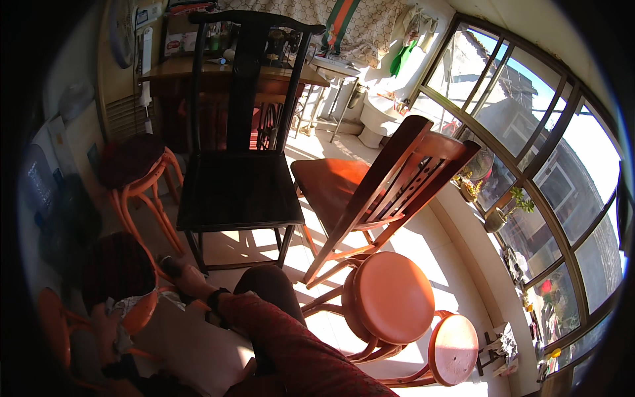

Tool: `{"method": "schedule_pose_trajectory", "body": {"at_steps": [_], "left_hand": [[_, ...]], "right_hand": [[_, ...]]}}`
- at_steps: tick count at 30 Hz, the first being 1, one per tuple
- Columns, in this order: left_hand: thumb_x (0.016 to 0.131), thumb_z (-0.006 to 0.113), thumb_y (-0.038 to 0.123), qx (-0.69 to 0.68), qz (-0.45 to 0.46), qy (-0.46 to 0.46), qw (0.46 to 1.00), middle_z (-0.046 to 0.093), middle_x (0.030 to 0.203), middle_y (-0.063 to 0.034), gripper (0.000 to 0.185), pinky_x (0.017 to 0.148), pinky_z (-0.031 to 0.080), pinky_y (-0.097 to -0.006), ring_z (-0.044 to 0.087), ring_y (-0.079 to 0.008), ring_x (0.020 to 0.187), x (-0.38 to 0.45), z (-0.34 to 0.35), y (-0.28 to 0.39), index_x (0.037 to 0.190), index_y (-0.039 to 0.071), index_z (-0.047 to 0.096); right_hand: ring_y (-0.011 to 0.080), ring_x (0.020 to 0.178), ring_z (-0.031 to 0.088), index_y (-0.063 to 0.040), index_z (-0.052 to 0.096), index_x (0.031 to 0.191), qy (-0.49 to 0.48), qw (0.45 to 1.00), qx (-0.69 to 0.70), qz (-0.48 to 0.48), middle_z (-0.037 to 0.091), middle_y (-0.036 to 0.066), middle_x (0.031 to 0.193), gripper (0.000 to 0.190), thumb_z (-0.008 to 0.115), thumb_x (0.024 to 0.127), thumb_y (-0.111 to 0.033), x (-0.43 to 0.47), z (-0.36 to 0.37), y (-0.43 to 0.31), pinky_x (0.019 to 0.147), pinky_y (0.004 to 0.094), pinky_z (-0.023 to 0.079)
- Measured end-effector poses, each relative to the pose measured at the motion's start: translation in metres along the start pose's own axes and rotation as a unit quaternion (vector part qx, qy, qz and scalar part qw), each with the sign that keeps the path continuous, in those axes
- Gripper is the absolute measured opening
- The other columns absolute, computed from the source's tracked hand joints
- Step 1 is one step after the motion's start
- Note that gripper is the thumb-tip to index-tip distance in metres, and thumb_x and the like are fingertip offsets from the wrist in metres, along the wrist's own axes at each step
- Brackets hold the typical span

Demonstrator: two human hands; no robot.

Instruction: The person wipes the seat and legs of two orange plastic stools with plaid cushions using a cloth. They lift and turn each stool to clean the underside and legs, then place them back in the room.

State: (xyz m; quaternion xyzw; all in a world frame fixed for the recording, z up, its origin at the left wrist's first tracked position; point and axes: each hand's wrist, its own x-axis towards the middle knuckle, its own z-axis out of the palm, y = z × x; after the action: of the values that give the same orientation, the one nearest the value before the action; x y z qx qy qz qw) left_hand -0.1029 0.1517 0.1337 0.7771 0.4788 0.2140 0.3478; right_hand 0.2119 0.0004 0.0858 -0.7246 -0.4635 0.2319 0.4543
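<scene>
My right hand (191, 280), below a red sleeve and a dark wristband, is closed round a small dark object (171, 266) beside the legs of an orange stool. At the lower left my left hand (104, 330) is in shadow against a crumpled pale cloth or plastic (122, 317), at the edge of a stool with a dark checked cover (119, 268). Part of the orange seat (140, 312) shows under that cover. Another stool with a dark cover (131, 159) stands behind. In front of me is a black wooden chair (240, 188).
A reddish wooden chair (337, 188) stands right of the black one. Orange round stools (394, 297) lie tipped at the lower right, one smaller (452, 350). Behind are a wooden table (168, 69) and a white pedestal basin (379, 116). Potted plants (496, 220) line the window.
</scene>
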Motion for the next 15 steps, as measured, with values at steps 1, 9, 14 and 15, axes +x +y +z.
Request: {"method": "schedule_pose_trajectory", "body": {"at_steps": [1, 9, 14, 15], "left_hand": [[0.084, 0.074, 0.017, -0.012, -0.014, -0.003, 1.0, 0.063, 0.096, -0.014, 0.037, 0.077, 0.049, -0.0407, 0.062, -0.0233, 0.089, -0.001, -0.001, 0.003, 0.109, -0.006, 0.062], [0.082, 0.073, 0.013, 0.005, -0.026, -0.023, 0.999, 0.063, 0.102, -0.017, 0.038, 0.081, 0.048, -0.0421, 0.064, -0.0289, 0.094, -0.007, -0.006, 0.021, 0.113, -0.004, 0.062], [0.081, 0.074, 0.014, 0.085, -0.001, -0.01, 0.996, 0.062, 0.103, -0.0187, 0.04, 0.084, 0.048, -0.0438, 0.063, -0.032, 0.098, -0.004, -0.006, 0.018, 0.114, -0.004, 0.062], [0.081, 0.074, 0.014, 0.08, 0.003, -0.004, 0.997, 0.062, 0.103, -0.0189, 0.039, 0.084, 0.048, -0.0441, 0.063, -0.0324, 0.098, -0.004, -0.005, 0.018, 0.113, -0.004, 0.062]], "right_hand": [[0.0394, 0.099, 0.069, -0.01, 0.065, 0.116, -0.008, 1.0, 0.008, -0.004, 0.07, 0.021, 0.107, 0.033, 0.057, 0.097, -0.036, -0.002, -0.001, 0.005, 0.077, 0.0507, 0.052], [0.0461, 0.094, 0.067, -0.006, 0.059, 0.119, -0.096, 0.992, 0.004, 0.087, 0.068, 0.028, 0.098, 0.031, 0.054, 0.097, -0.027, -0.03, 0.017, 0.052, 0.079, 0.0522, 0.051], [0.0469, 0.103, 0.063, -0.004, 0.053, 0.128, 0.014, 0.999, 0.006, -0.029, 0.062, 0.025, 0.115, 0.045, 0.067, 0.089, -0.02, -0.035, 0.025, 0.027, 0.082, 0.0518, 0.051], [0.0471, 0.106, 0.061, -0.004, 0.05, 0.133, 0.014, 0.999, 0.005, -0.037, 0.058, 0.025, 0.123, 0.053, 0.07, 0.087, -0.022, -0.031, 0.024, 0.017, 0.083, 0.0525, 0.051]]}}
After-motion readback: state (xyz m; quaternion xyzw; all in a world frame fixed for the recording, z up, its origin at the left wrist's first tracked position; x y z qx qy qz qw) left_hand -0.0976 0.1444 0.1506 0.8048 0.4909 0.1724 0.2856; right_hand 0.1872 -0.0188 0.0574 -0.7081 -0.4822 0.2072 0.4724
